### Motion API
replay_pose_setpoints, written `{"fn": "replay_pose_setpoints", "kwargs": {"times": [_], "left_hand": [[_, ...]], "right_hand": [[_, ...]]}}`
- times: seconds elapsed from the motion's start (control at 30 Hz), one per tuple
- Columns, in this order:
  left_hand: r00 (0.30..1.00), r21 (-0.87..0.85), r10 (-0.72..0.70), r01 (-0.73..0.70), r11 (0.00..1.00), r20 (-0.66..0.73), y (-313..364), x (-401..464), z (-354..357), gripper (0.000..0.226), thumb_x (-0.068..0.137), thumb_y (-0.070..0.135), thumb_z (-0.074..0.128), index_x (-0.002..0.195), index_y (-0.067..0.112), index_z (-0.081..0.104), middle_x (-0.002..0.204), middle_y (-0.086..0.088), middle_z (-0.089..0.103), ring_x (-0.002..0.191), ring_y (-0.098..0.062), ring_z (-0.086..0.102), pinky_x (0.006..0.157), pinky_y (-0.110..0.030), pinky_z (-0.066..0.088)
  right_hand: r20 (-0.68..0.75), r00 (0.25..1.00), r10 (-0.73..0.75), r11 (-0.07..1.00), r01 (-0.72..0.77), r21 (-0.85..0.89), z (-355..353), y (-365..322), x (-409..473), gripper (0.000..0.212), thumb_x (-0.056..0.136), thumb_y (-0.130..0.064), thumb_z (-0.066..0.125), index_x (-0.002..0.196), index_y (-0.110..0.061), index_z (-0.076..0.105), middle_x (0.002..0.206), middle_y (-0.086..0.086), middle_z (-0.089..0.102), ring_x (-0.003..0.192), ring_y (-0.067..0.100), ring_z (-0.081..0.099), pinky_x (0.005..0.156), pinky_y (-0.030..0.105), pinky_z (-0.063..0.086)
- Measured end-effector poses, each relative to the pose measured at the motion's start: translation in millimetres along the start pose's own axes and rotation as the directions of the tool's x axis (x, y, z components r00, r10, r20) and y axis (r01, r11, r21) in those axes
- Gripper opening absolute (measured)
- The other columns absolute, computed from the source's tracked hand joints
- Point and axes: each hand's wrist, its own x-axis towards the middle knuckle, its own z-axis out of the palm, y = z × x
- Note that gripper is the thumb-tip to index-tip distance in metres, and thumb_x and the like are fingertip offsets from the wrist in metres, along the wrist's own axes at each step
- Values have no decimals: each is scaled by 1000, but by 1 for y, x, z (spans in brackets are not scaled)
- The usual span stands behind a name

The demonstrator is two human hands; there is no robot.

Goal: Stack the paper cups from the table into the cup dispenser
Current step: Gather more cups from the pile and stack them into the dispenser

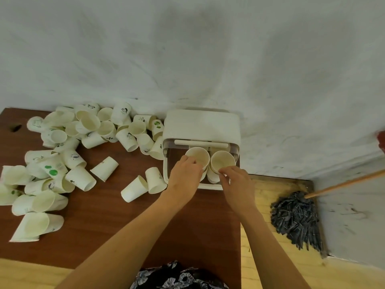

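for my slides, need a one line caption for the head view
Left hand and right hand each seat a paper cup in the white cup dispenser; loose cups litter the table.

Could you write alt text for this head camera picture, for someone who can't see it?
A person's left hand and right hand each grip the rim of a paper cup, the left cup and right cup sitting side by side in an open white cup dispenser on a brown table. Dozens of loose cups lie scattered to the left; a mop rests on the floor at right.
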Motion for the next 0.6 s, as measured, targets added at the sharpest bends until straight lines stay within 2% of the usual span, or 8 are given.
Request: {"fn": "replay_pose_setpoints", "kwargs": {"times": [0.17,0.27,0.47,0.6], "left_hand": [[995,58,-15,9,998,94,-3,1,10,35,104,31,38,117,18,67,120,-2,61,116,-23,47,96,-36,39],[988,84,-27,14,996,153,-7,6,15,37,104,33,35,119,20,66,123,0,61,117,-22,46,95,-36,36],[992,74,-20,10,997,128,-9,11,23,34,103,34,38,113,22,68,118,3,65,114,-21,48,89,-35,33],[991,58,-6,-2,998,137,-12,12,27,35,103,34,37,111,22,69,117,3,65,113,-20,48,90,-35,34]], "right_hand": [[48,998,-33,999,35,-40,4,-1,5,19,96,-24,58,110,-22,72,109,-3,70,98,22,58,76,31,44],[60,998,-33,998,36,-59,5,-5,7,20,98,-24,56,110,-22,72,108,-2,70,96,24,56,75,33,43],[35,999,-4,996,8,-94,6,-11,3,19,98,-25,55,105,-20,72,103,-2,71,93,24,56,72,35,46],[48,996,71,991,-65,-116,11,-10,-3,20,99,-28,53,105,-23,72,103,-5,71,96,21,55,69,32,46]]}}
